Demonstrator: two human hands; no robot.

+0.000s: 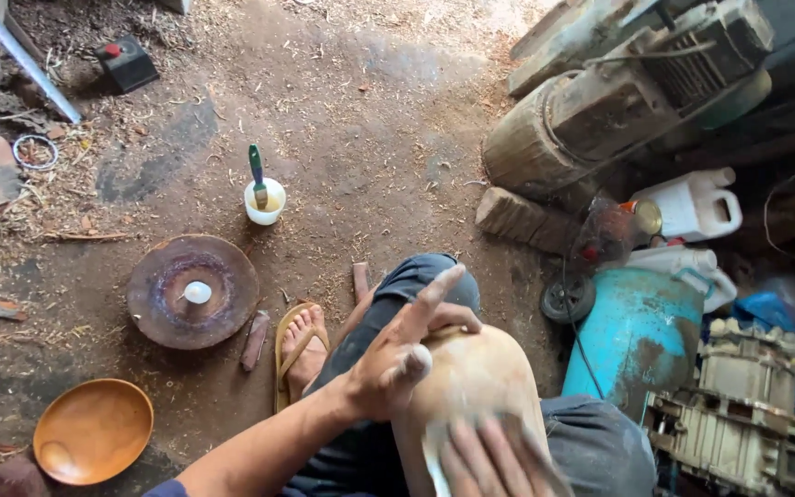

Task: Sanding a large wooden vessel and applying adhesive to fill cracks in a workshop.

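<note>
**Pale wooden bowl on my lap**

My left hand (396, 361) rests on the pale wooden bowl (476, 387) across my knees, fingers spread loose. My right hand (489, 458) presses flat on it at 6 o'clock. A finished orange bowl (92, 431) lies at 9 o'clock.

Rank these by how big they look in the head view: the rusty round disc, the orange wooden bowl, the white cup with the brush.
1. Rusty round disc
2. Orange wooden bowl, nearer the camera, so unsure
3. White cup, clearly smallest

Left hand (396, 364) fingers splayed; right hand (489, 456) flat, fingers spread.
</note>
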